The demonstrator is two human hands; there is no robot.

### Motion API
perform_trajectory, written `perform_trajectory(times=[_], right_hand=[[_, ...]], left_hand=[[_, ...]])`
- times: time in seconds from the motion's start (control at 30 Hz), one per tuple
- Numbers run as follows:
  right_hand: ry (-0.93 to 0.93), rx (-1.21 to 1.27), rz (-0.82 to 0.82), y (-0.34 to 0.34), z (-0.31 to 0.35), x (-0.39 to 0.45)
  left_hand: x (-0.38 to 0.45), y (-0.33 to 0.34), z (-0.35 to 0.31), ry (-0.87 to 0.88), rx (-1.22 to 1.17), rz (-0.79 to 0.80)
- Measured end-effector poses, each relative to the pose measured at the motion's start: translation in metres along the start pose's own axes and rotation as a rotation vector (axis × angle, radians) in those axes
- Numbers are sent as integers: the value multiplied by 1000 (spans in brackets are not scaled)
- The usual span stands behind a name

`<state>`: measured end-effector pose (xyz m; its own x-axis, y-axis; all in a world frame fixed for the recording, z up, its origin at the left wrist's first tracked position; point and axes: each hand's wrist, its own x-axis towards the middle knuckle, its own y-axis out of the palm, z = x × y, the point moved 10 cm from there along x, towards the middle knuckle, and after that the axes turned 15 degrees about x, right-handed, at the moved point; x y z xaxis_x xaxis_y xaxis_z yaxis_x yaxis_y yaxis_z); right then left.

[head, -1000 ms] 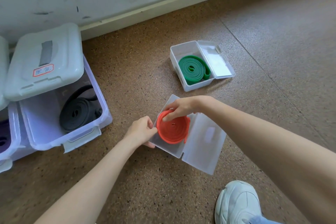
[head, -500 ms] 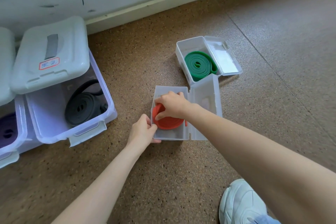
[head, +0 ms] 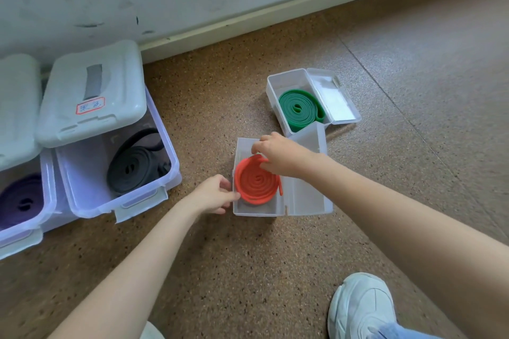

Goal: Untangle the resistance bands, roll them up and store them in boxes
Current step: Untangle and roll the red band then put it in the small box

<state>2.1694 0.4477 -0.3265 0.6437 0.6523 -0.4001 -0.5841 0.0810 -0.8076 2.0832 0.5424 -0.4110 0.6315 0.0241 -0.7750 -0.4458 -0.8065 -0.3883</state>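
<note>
Hands work at a small clear box [head: 254,210] on the floor: the left hand [head: 213,195] grips its near-left wall, while the right hand [head: 278,155] pinches the far rim of the rolled red band [head: 256,183] sitting tilted inside, partly above the walls.

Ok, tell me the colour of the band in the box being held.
Red band, head view.
</note>
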Motion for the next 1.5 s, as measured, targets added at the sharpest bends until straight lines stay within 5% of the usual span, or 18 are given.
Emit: perform_trajectory(times=[0.2, 0.3, 0.47, 0.6, 0.77, 0.9, 1.03, 1.13, 1.5], right_hand=[[70, -124, -251, -36, -14, -72], [130, -199, -329, -35, -10, -94], [254, 78, -100, 26, 14, -68], [327, 271, -201, 49, 2, -58], [176, 264, -383, 27, -4, -42], [108, 247, -96, 37, -8, -2], [156, 274, 94, 44, -25, 19], [138, 237, 231, 50, -24, 23], [80, 225, 370, 52, -15, 18]], left_hand=[[-13, -37, -65, 277, 410, -465], [-13, -35, -72, 305, 528, -488], [-15, -33, -72, 280, 624, -474], [-18, -30, -71, 297, 701, -454], [-16, -30, -120, 490, 1213, -598], [0, -19, -111, 496, 1289, -436], [-8, -21, -104, 596, 1131, -490], [-10, -15, -98, 597, 1280, -520], [-5, -5, -97, 577, 1550, -345]])
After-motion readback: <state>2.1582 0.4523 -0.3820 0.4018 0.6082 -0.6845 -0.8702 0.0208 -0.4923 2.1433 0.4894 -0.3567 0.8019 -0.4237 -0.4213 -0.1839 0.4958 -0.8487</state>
